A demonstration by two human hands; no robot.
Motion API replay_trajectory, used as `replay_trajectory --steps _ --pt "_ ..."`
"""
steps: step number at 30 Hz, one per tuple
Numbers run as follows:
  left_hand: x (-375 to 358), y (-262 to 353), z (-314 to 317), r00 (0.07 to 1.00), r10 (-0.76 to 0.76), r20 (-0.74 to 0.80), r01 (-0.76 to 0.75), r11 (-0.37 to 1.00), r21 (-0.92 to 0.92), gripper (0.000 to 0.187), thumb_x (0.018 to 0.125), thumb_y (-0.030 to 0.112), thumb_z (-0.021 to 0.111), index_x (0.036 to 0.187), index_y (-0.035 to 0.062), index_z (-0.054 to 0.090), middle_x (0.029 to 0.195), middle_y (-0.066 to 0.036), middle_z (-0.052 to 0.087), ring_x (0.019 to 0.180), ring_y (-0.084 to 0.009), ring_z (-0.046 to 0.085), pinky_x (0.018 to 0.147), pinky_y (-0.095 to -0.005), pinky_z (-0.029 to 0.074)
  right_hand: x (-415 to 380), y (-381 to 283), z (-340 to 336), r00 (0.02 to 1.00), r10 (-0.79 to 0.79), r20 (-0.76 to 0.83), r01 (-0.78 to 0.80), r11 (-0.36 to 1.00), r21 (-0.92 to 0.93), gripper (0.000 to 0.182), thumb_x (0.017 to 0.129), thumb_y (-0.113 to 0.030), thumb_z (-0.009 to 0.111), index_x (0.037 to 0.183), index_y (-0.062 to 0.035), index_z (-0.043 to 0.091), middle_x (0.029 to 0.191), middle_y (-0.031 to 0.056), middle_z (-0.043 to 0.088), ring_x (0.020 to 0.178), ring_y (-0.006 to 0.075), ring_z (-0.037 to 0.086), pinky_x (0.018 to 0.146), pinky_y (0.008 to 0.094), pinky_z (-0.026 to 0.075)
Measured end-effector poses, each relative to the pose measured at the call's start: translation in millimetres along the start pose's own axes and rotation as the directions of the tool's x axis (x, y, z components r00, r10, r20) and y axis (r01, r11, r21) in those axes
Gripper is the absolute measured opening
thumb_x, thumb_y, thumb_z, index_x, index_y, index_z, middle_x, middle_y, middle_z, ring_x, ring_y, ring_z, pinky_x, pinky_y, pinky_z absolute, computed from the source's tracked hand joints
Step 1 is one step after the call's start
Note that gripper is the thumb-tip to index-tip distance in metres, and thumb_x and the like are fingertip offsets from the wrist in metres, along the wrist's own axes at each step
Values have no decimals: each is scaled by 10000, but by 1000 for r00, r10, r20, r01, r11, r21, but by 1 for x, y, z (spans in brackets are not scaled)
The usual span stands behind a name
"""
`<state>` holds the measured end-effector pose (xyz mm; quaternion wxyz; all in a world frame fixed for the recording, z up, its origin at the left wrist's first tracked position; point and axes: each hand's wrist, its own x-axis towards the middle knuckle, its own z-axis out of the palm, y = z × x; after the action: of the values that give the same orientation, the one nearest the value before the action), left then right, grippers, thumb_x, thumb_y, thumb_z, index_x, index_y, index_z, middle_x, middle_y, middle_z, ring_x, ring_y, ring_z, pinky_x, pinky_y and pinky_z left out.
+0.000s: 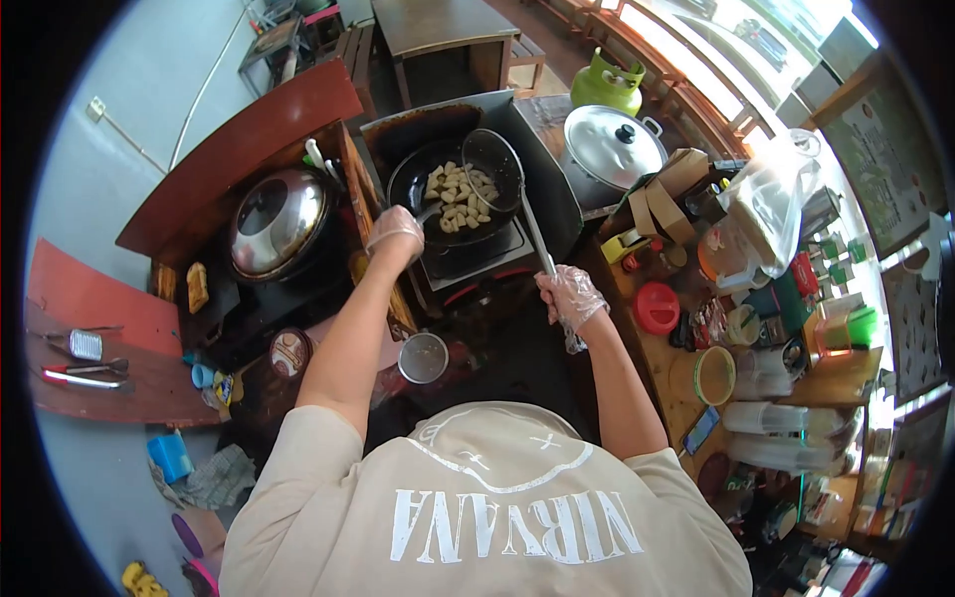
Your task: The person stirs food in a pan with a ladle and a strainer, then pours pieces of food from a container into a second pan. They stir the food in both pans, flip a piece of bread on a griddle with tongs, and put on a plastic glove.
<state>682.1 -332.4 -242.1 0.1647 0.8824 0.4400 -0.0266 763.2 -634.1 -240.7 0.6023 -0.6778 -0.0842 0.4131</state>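
Note:
A black wok (413, 179) sits on a burner and holds several pale fried pieces (460, 199). My left hand (395, 234), in a thin clear glove, grips a short handle at the wok's near rim; whether it is the wok's handle or a utensil I cannot tell. My right hand (570, 296), also gloved, is closed around the long metal handle of a round wire skimmer (492, 167). The skimmer's head hovers tilted over the right side of the wok, above the food.
A pot with a shiny steel lid (279, 221) stands to the left of the stove. A lidded aluminium pot (612, 147) and a green gas cylinder (607, 82) are behind on the right. The right counter (686, 383) carries a red lid (657, 307), containers and plastic bags. A small metal cup (424, 358) stands below the stove.

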Motion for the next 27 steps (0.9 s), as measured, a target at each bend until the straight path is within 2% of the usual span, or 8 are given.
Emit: replay_trajectory --steps 1,2,5,9,12,16,22,27 --pt "1 -3 -2 998 29 -61 -29 1000 3 268 855 274 703 955 28 742 1033 -219 701 1020 -357 675 886 -436 543 5 -3 -5 1000 13 16 -13 1000 16 159 850 -172 639 763 -72 552 588 15 509 411 137 478 382 290 426" --pt "2 -6 -3 998 8 -64 -8 1000 0 268 855 274 703 955 28 742 1033 -219 701 1020 -357 675 886 -436 543 9 -6 -9 999 18 34 -18 1000 7 159 850 -172 639 763 -72 552 588 15 509 411 137 478 382 290 426" --pt "-9 -9 -16 973 130 -189 -109 987 120 137 810 152 664 859 43 732 921 -192 715 889 -360 704 787 -438 571 20 -14 -18 999 22 26 -23 1000 21 142 858 -171 647 801 -75 560 611 4 513 429 123 469 384 287 423" --pt "-9 -12 -26 935 211 -284 -173 973 155 124 810 112 631 856 54 730 923 -189 714 879 -360 704 776 -444 570 38 -23 -25 999 16 32 -15 1000 -21 161 924 -206 616 876 -62 563 612 -7 497 435 106 459 409 277 421" --pt "16 -3 -9 939 141 -312 -125 990 73 156 839 186 632 876 68 727 933 -175 708 894 -378 688 794 -472 558 48 -25 -23 999 -30 23 30 1000 -7 158 926 -205 617 885 -61 566 613 -6 502 435 106 461 409 278 423" --pt "11 20 -11 981 145 -131 -135 987 84 195 862 175 617 929 23 719 1013 -224 698 975 -386 677 843 -458 553 53 -31 -18 1000 -24 11 24 1000 -5 132 877 -181 621 822 -95 538 627 -13 506 449 107 459 401 270 405" --pt "1 -2 -33 979 119 -166 -105 990 94 198 850 163 631 902 1 734 966 -227 705 938 -385 691 827 -447 560 59 -26 -17 1000 3 -11 -4 999 -47 173 852 -168 638 752 -104 512 610 1 506 450 134 467 405 298 399" --pt "13 -12 0 984 133 -116 -129 991 45 158 842 176 648 916 83 751 958 -208 706 933 -387 685 849 -447 551 69 -21 0 1000 -22 -21 21 999 -44 174 845 -158 635 735 -104 512 594 8 500 445 151 465 403 317 396"
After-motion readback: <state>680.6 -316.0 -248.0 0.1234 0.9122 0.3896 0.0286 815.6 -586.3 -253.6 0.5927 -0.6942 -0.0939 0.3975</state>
